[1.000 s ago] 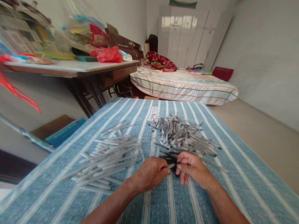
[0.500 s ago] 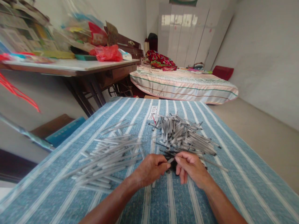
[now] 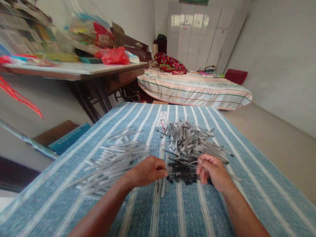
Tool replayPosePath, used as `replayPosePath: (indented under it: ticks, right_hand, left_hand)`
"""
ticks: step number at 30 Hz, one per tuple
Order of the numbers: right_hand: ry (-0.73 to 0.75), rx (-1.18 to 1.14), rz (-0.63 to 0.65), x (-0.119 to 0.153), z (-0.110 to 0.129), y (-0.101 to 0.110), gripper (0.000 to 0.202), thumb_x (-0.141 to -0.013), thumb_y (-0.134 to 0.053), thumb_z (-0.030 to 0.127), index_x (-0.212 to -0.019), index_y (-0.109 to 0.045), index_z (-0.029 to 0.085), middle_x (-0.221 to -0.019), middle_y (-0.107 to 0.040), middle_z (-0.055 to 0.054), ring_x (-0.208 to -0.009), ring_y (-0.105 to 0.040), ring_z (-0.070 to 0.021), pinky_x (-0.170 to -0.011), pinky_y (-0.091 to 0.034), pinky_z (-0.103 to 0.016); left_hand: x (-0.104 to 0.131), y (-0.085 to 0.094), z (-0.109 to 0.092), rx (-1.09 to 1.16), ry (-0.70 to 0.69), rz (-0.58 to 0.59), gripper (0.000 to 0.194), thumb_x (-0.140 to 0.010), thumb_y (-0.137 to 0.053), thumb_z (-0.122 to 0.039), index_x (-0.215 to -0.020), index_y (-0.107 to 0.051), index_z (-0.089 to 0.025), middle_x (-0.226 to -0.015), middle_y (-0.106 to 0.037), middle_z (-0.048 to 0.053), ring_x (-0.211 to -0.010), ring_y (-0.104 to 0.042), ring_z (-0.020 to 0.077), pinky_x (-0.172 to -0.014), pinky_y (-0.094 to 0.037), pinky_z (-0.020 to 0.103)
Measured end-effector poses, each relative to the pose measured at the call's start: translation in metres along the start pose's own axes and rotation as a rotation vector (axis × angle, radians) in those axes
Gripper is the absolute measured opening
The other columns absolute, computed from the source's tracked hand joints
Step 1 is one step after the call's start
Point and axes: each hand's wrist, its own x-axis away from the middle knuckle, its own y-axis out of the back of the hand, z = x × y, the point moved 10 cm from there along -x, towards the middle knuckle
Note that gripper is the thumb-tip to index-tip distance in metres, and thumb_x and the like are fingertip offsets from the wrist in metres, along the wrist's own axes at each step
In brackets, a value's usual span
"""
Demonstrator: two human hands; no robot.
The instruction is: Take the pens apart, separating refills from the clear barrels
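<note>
My left hand [image 3: 149, 171] is pinched closed, with the end of a pale, translucent tube [image 3: 169, 170] showing at its fingertips. My right hand [image 3: 212, 169] is also closed, its thumb and forefinger on a thin dark stick [image 3: 191, 162] like a pen refill. Between the hands, a heap of black slim pieces [image 3: 181, 171] lies on the cloth. To the left spreads a loose pile of pale grey tubes [image 3: 111, 168], like pen barrels. Beyond my right hand is a heap of grey tubes with dark tips [image 3: 184, 135].
A blue cloth with white stripes [image 3: 209, 217] covers the table. At the left stands a side table [image 3: 71, 70] carrying a red plastic bag [image 3: 115, 56] and other clutter. A bed [image 3: 195, 89] and white wardrobe [image 3: 195, 39] are at the back.
My hands have moved apart: the left went left, toward the pale tubes, and the right went slightly right. The black pieces between them are now uncovered.
</note>
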Motion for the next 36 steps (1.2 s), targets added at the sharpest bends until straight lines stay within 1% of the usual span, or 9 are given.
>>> replayPosePath:
  ticks: [6, 10, 13, 18, 21, 24, 30, 33, 36]
  right_hand:
    - [-0.076, 0.078, -0.012, -0.002, -0.008, 0.020, 0.024, -0.070, -0.057, 0.037, -0.063, -0.050, 0.016, -0.047, -0.059, 0.002, -0.026, -0.049, -0.0089, -0.025, -0.034, -0.015]
    - [-0.093, 0.190, 0.002, -0.003, -0.012, 0.024, 0.024, -0.072, -0.053, 0.035, -0.060, -0.050, 0.016, -0.041, -0.056, 0.004, -0.025, -0.049, -0.0086, -0.024, -0.031, -0.013]
    - [-0.062, 0.213, -0.014, -0.003, -0.008, 0.028, 0.028, -0.075, -0.054, 0.037, -0.059, -0.049, 0.016, -0.040, -0.055, 0.004, -0.025, -0.048, -0.0077, -0.025, -0.031, -0.012]
    - [0.013, 0.200, -0.083, -0.003, 0.005, 0.033, 0.034, -0.075, -0.055, 0.043, -0.057, -0.049, 0.016, -0.039, -0.054, 0.004, -0.024, -0.047, -0.0069, -0.025, -0.030, -0.013]
    - [0.040, 0.174, -0.096, -0.004, 0.007, 0.031, 0.033, -0.073, -0.056, 0.044, -0.059, -0.050, 0.016, -0.041, -0.056, 0.004, -0.025, -0.046, -0.0067, -0.026, -0.031, -0.014]
    - [0.043, 0.161, -0.087, -0.006, 0.004, 0.027, 0.032, -0.073, -0.057, 0.045, -0.060, -0.049, 0.016, -0.043, -0.056, 0.004, -0.024, -0.046, -0.0068, -0.025, -0.031, -0.014]
    - [0.058, 0.168, -0.067, -0.006, 0.005, 0.020, 0.033, -0.073, -0.056, 0.046, -0.059, -0.047, 0.017, -0.038, -0.052, 0.006, -0.024, -0.044, -0.0067, -0.026, -0.031, -0.014]
    - [0.068, 0.171, -0.058, -0.005, 0.008, 0.019, 0.032, -0.074, -0.055, 0.045, -0.060, -0.047, 0.017, -0.040, -0.054, 0.005, -0.025, -0.045, -0.0065, -0.027, -0.030, -0.014]
    - [0.110, 0.197, -0.058, -0.004, 0.013, 0.016, 0.029, -0.076, -0.054, 0.043, -0.063, -0.048, 0.017, -0.044, -0.055, 0.005, -0.026, -0.046, -0.0070, -0.028, -0.030, -0.015]
  left_hand:
    - [0.017, 0.049, 0.039, -0.325, 0.211, -0.061, 0.016, -0.070, -0.050, -0.026, -0.060, -0.055, -0.016, -0.057, -0.054, -0.002, -0.057, -0.051, 0.0130, -0.051, -0.031, 0.021]
    - [0.028, 0.070, 0.059, -0.494, 0.366, -0.161, 0.011, -0.071, -0.053, -0.026, -0.075, -0.060, -0.018, -0.075, -0.063, 0.003, -0.070, -0.058, 0.0178, -0.058, -0.035, 0.024]
    - [0.030, 0.079, 0.061, -0.538, 0.398, -0.263, 0.014, -0.074, -0.050, -0.029, -0.081, -0.058, -0.019, -0.078, -0.064, 0.004, -0.071, -0.058, 0.0187, -0.059, -0.035, 0.025]
    - [0.008, 0.069, 0.026, -0.495, 0.274, -0.350, 0.019, -0.080, -0.043, -0.029, -0.071, -0.055, -0.018, -0.073, -0.061, 0.004, -0.068, -0.056, 0.0168, -0.057, -0.033, 0.024]
    - [-0.019, 0.052, -0.001, -0.459, 0.179, -0.337, 0.021, -0.080, -0.042, -0.028, -0.069, -0.056, -0.018, -0.075, -0.061, 0.004, -0.071, -0.057, 0.0169, -0.060, -0.035, 0.024]
    - [-0.050, 0.038, -0.017, -0.444, 0.147, -0.317, 0.019, -0.079, -0.044, -0.029, -0.074, -0.059, -0.018, -0.081, -0.063, 0.006, -0.079, -0.058, 0.0187, -0.067, -0.039, 0.025]
    - [-0.091, 0.023, -0.010, -0.398, 0.232, -0.292, 0.017, -0.072, -0.052, -0.026, -0.079, -0.064, -0.018, -0.083, -0.066, 0.009, -0.081, -0.061, 0.0228, -0.066, -0.043, 0.028]
    - [-0.095, 0.022, 0.000, -0.377, 0.266, -0.295, 0.017, -0.069, -0.051, -0.022, -0.076, -0.066, -0.017, -0.081, -0.067, 0.009, -0.078, -0.061, 0.0223, -0.064, -0.042, 0.027]
    - [-0.085, 0.027, 0.003, -0.367, 0.280, -0.326, 0.018, -0.068, -0.048, -0.018, -0.072, -0.065, -0.017, -0.078, -0.066, 0.009, -0.076, -0.061, 0.0212, -0.063, -0.041, 0.026]
